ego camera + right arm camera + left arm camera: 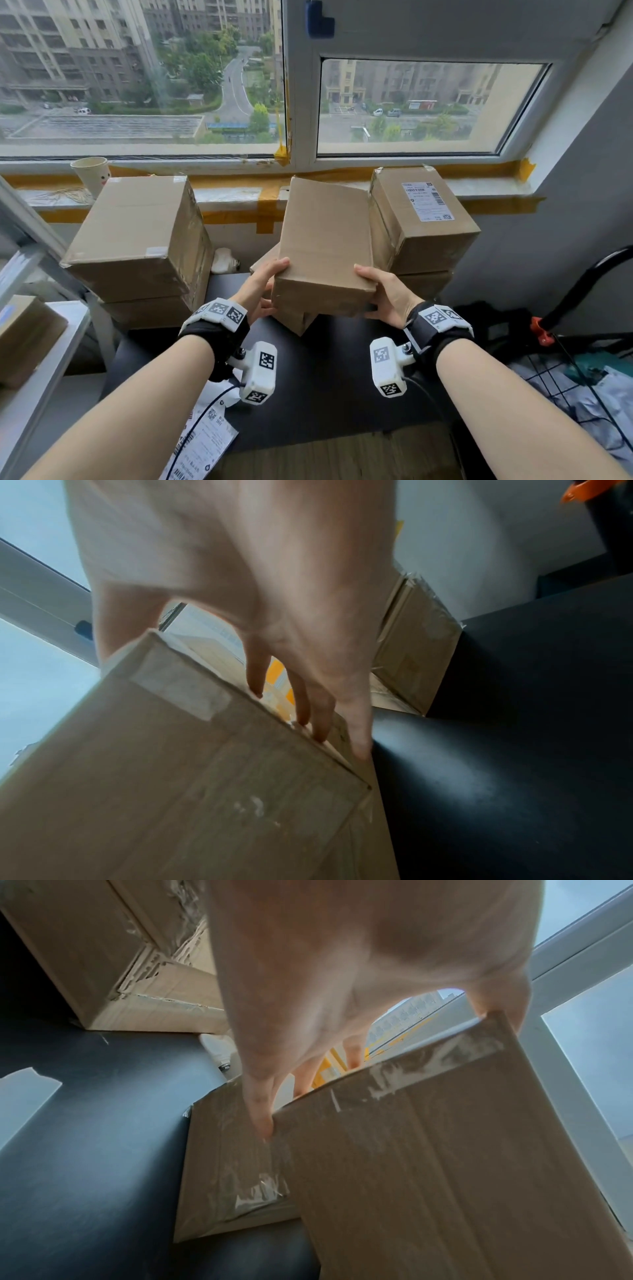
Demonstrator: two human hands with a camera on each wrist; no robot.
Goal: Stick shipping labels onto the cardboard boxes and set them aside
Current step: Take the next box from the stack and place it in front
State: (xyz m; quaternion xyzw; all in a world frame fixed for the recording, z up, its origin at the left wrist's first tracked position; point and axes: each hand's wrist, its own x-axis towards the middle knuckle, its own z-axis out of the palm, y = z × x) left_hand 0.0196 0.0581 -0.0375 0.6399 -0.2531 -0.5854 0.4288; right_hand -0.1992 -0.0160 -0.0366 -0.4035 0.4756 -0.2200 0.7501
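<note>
A plain cardboard box (325, 240) with no label on its top is held in the air over the black table (325, 394), tilted away from me. My left hand (263, 291) grips its near left corner, thumb on top, fingers underneath (263, 1123). My right hand (380, 291) grips the near right corner the same way, its fingers (318, 723) along the side. Another box (232, 1164) lies flat on the table beneath it. A box with a white shipping label (426, 200) tops the stack at the right. Loose shipping labels (209, 435) lie at the table's near left edge.
Stacked unlabelled boxes (137, 233) stand at the left against the window sill (239, 195). A paper cup (92, 176) sits on the sill. A white shelf (41, 359) with a box is at far left. A dark chair and cables (582, 308) crowd the right.
</note>
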